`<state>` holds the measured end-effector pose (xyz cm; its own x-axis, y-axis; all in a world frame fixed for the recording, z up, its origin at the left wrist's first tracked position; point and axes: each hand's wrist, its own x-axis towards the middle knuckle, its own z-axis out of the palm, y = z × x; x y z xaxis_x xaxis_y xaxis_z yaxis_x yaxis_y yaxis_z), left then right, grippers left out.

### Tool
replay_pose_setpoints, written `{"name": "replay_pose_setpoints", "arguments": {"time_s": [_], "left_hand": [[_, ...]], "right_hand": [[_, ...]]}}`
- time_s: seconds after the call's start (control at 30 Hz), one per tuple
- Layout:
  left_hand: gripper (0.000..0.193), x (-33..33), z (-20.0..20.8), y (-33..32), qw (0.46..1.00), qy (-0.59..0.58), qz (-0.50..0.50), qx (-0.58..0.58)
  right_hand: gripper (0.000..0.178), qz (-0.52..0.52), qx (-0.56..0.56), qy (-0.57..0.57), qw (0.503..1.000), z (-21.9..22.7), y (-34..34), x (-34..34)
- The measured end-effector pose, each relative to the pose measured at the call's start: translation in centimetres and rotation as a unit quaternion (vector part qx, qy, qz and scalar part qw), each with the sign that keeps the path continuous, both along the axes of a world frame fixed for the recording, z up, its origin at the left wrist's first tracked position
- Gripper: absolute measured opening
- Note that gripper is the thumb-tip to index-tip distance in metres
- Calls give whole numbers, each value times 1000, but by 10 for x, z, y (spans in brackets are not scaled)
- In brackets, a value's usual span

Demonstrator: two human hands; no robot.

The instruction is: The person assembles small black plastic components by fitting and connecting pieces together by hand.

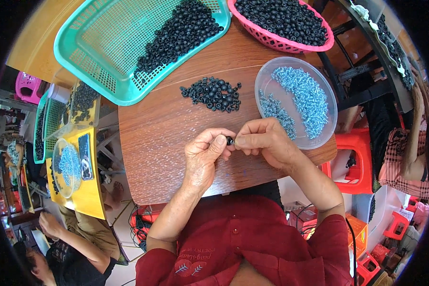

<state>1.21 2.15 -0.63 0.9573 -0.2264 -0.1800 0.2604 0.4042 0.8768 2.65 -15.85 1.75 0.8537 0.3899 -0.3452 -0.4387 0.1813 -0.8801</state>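
Note:
Above the near part of the wooden table, my left hand (204,155) pinches a black bead (230,141) between thumb and fingers. My right hand (267,143) meets it there, its thumb and forefinger closed right beside the bead; what lies between those fingertips is too small to make out. Farther off on the tabletop sits a loose pile of black beads (214,94). To the right, partly behind my right hand, a round clear plastic tray (300,136) holds small pale blue pieces (310,102) in two heaps.
A green mesh basket (100,47) with black beads stands at the far left of the table (152,143); a pink basket (281,44) of black beads is at the far right. Two people (76,243) sit to the sides. A red stool (355,162) stands right of the table.

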Motion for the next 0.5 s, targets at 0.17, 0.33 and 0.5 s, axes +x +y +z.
{"name": "replay_pose_setpoints", "arguments": {"time_s": [0.17, 0.33, 0.5], "left_hand": [[21, -2, -5, 1, 1000, -9, -7, -19], [23, -2, -8, -1, 1000, 0, 21, -16], [21, -3, -6, 3, 997, 38, 15, -62]], "right_hand": [[17, -28, 5, 12, 1000, -3, 7, -2], [23, -53, -41, 9, 998, -11, 14, -5], [23, -59, -26, 44, 997, -15, 15, -6]]}}
